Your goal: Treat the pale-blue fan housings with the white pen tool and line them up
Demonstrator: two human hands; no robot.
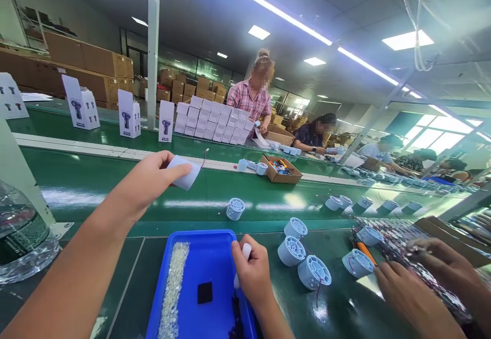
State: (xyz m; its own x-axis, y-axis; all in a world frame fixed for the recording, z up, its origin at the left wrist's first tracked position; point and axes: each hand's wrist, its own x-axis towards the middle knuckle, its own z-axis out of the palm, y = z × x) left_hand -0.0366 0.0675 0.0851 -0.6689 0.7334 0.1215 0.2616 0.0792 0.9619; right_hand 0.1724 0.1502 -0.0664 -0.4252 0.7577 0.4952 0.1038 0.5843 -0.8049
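My left hand (157, 178) is closed on a white cylindrical part (184, 172), held up over the green belt, with a thin red wire sticking out past it. My right hand (251, 270) grips a slim white tool (246, 252) above the right side of a blue tray (154, 312). Small clear pieces (174, 288) line the tray's left side. A black square (204, 293) lies at its middle, and dark small items (237, 318) lie near my right hand. Several white round housings (314, 272) stand right of the tray.
A co-worker's hands (410, 293) work at the right beside wired parts. One housing (235, 209) stands on the belt (134, 190). Beyond are an open carton (282, 169), stacked white boxes (215, 120) and several people. A clear bottle (23, 236) stands at the left.
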